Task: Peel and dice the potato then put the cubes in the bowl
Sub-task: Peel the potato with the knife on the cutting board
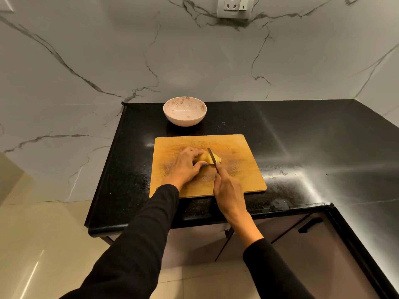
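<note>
A peeled yellow potato (205, 158) lies on the wooden cutting board (237, 169). My left hand (185, 166) grips the potato from the left, fingers curled over it. My right hand (227, 188) holds a knife (212, 158) by its handle, and the blade stands across the potato's right part. A pale pink speckled bowl (184, 111) sits behind the board on the black counter, with nothing in it but a small fleck.
The black stone counter (313, 147) runs to the right and turns toward me at the right edge. A marble wall stands behind, with a socket (234, 6) high up. Cabinet doors with a dark handle (309, 225) lie below the counter.
</note>
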